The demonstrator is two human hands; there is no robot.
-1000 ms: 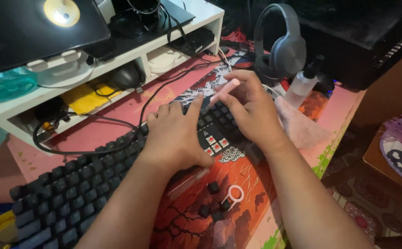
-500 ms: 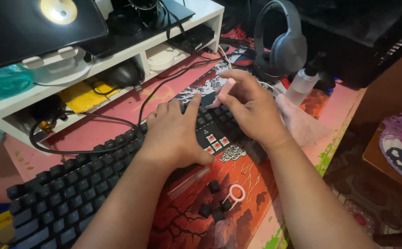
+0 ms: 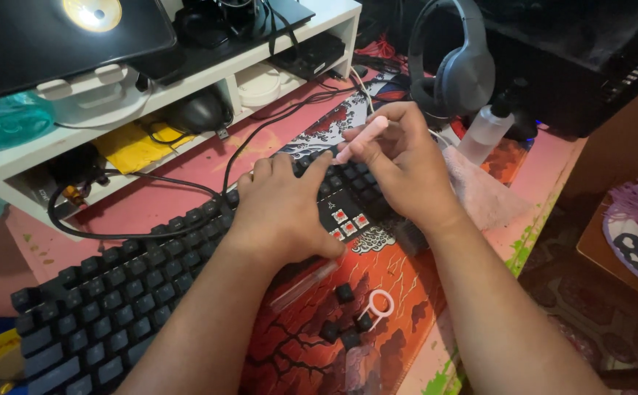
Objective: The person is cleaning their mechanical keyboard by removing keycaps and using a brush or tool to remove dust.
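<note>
1. The left hand covers the keys beneath it on the black mechanical keyboard, whose lower left end runs off the frame.
2. The thin pink stick's tip is hidden behind fingers.

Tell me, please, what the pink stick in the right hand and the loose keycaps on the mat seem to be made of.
The pink stick in the right hand looks like smooth matte plastic: even colour, straight edges. The loose keycaps seem to be hard dark plastic with a dull finish, moulded and boxy. The mat appears to be printed cloth.
</note>
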